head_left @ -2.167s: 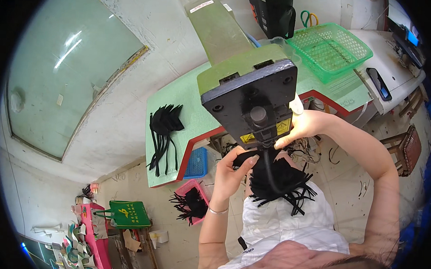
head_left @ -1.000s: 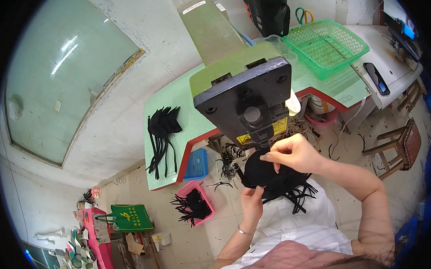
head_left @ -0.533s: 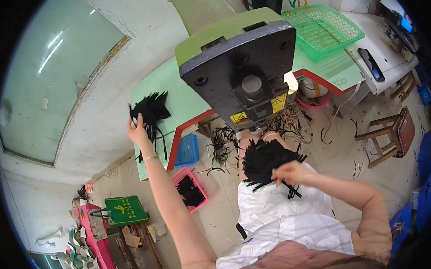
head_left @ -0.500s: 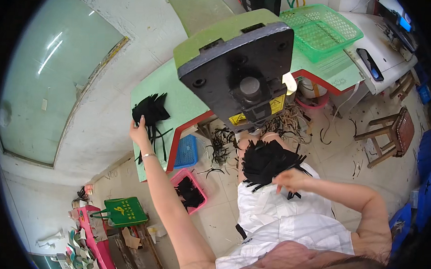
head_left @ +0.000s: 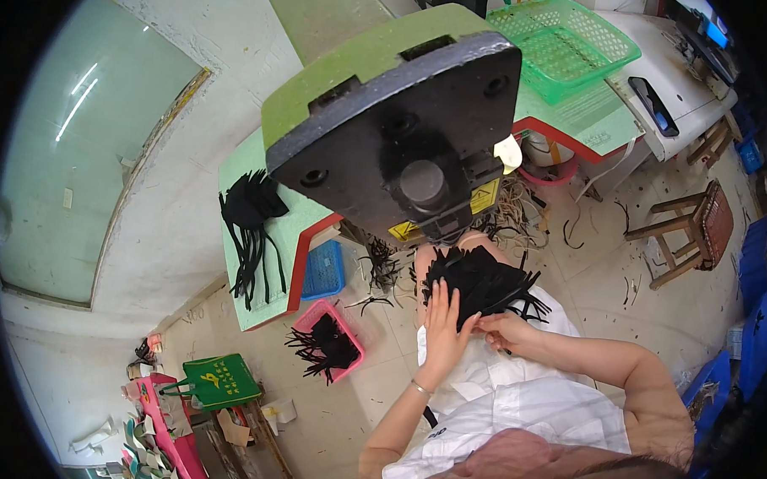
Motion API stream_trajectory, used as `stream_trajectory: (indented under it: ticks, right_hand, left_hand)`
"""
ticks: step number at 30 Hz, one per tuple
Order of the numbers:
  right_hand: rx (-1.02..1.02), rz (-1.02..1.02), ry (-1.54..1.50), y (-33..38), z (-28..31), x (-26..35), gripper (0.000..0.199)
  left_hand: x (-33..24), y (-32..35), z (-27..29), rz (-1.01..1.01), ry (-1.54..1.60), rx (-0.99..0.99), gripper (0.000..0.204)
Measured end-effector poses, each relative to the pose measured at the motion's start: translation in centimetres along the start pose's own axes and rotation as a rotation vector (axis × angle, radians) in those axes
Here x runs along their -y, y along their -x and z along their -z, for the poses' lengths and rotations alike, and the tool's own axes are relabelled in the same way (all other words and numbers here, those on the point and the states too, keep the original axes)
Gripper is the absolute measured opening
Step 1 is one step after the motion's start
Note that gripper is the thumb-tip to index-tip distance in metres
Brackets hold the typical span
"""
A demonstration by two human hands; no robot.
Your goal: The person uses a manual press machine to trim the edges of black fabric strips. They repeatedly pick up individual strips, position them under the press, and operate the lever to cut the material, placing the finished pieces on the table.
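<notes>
The person sits under the big press head (head_left: 404,147), a green-topped machine with a black underside that fills the middle of the view, and both hands are down in the lap. A heap of black cut pieces (head_left: 479,281) (thin, strappy shapes with ends sticking out all round) lies on the lap, on the white garment (head_left: 513,396), just below the machine.

The left hand (head_left: 442,326) lies flat with fingers spread and stretched upward, its fingertips pressing on the near edge of the black heap; it grips nothing that I can see. A thin bangle (head_left: 419,387) circles that wrist. The right hand (head_left: 500,330) sits just beside it, touching the lower edge of the same heap, fingers curled in; whether it pinches a piece I cannot tell, since the fingertips are tucked under.

To the left, on the pale green worktable (head_left: 275,236) with its red edge, a second bundle of black strips (head_left: 250,226) hangs partly over the side. Below the table stand a blue crate (head_left: 322,269) and a pink tray (head_left: 329,339) holding more black pieces, on the floor. A green mesh basket (head_left: 563,43) rests on the table far behind the machine, and a wooden stool (head_left: 696,229) stands well off to the right among scattered offcuts.
</notes>
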State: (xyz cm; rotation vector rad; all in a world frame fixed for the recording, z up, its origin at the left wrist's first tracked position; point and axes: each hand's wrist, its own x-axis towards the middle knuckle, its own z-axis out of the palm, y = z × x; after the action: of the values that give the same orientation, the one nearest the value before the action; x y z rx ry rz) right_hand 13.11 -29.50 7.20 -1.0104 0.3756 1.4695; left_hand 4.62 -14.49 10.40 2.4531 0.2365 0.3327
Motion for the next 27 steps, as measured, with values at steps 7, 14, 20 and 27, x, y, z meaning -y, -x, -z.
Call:
stream_trajectory:
  ticks: [7,14,20,27]
  right_hand:
    - [0.07,0.012,-0.037,0.2,-0.5,-0.2,0.012]
    - [-0.051,-0.101,-0.017,1.1,0.8,0.4,0.012]
    - [0.061,0.025,-0.182,0.2,0.2,-0.6,0.012]
    - [-0.109,0.219,0.221,5.2,-1.4,0.7,0.024]
  left_hand:
    - [-1.5,2.0,-0.3,-0.056,0.007,-0.077,0.046]
    - [-1.4,1.7,-0.4,-0.093,-0.115,0.116,0.055]
    - [-1.4,2.2,-0.7,-0.018,0.019,-0.045,0.056]
    - [-4.8,0.3,3.0,0.077,0.122,-0.21,0.038]
